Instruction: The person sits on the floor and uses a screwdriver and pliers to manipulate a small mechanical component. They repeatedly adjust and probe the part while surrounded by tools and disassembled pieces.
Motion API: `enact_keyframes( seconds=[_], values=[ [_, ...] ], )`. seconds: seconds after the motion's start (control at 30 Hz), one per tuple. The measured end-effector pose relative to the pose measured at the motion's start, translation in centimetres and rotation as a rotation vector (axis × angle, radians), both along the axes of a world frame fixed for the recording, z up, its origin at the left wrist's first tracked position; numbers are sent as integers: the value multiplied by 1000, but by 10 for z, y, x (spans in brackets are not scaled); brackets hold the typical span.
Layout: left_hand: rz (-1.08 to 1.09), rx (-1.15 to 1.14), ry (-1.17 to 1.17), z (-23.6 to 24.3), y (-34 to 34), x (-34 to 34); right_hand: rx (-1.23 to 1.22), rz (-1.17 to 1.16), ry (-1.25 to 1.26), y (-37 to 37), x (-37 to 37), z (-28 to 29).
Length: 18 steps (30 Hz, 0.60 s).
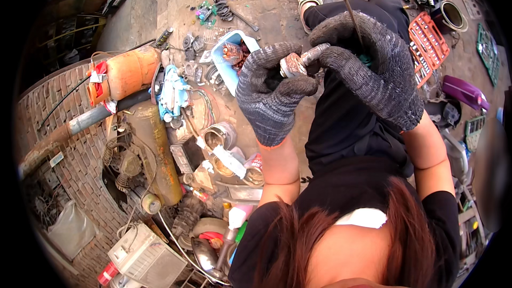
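Observation:
A small dirty metal shaft with a wider, whitish-brown ribbed end is held up between my two hands. My left hand, in a grey knitted work glove with an orange cuff, is closed around the wide end with thumb and fingers. The fingertips of my right hand, gloved alike, pinch the narrow end. A thin brownish metal rod also sticks up from the right hand's grip; something green shows beneath the palm, and most of it is hidden. Just beyond my left hand stands a light blue plastic basin with reddish-brown parts.
An orange gas cylinder and a long yellowish cylinder lie at left, near open tins and scattered metal parts. At right are an orange socket-set case, a purple bottle and a metal pot.

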<state>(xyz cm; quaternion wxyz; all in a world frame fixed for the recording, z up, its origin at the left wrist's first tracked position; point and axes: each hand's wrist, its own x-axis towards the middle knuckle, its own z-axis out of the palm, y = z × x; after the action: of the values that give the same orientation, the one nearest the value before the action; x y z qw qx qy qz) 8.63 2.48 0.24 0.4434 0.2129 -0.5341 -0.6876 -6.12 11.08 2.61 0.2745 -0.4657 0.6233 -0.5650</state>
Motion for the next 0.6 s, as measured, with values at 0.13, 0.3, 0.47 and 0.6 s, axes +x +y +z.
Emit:
enact_keyframes(
  seconds=[0.13,0.3,0.47,0.6],
  values=[
    [-61,144,1,1,0,4,-52,5,75,-1,1,-1],
    [-95,179,57,1,-1,3,-75,74,293,1,-6,5],
    [-1,167,20,-1,-1,-4,-53,-71,130,5,-1,1],
    [-5,158,4,3,-2,-3,16,20,189,17,-1,11]
  ],
)
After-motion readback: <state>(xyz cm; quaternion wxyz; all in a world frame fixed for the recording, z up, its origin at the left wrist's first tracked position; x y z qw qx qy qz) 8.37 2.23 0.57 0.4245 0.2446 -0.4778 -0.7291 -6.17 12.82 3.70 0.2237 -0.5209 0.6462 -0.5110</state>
